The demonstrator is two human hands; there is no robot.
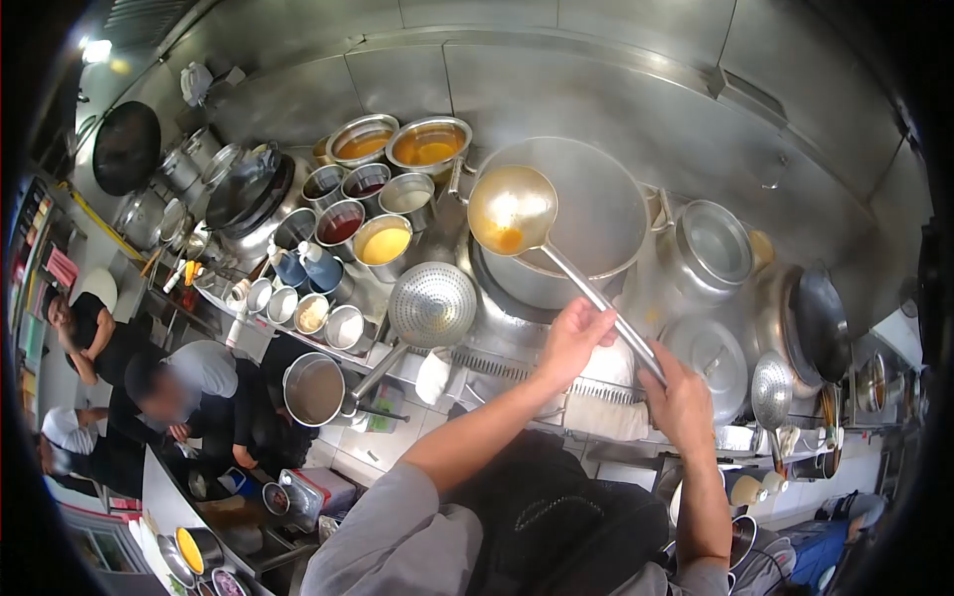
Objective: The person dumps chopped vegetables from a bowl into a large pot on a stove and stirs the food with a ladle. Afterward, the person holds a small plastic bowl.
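Observation:
A big metal ladle (pixel 512 204) is tilted over the near left part of a large steaming stockpot (pixel 631 214). A small patch of orange liquid shows in its bowl. My right hand (pixel 681 402) is wrapped round the end of the long handle. Farther up that handle, my left hand (pixel 576 343) closes on it from the left side. Steam blurs the stockpot's contents. To the left of the pot lies a perforated strainer (pixel 432 303), its handle pointing toward me. A folded cloth (pixel 606 417) is at the stove's front edge, below my hands.
Metal containers of sauces (pixel 383 241) and bowls of orange liquid (pixel 429 147) crowd the left side. A lidded pot (pixel 714 243), a large lid (pixel 701 363) and a second strainer (pixel 772 390) are on the right. Several people (pixel 204 382) are at the far left.

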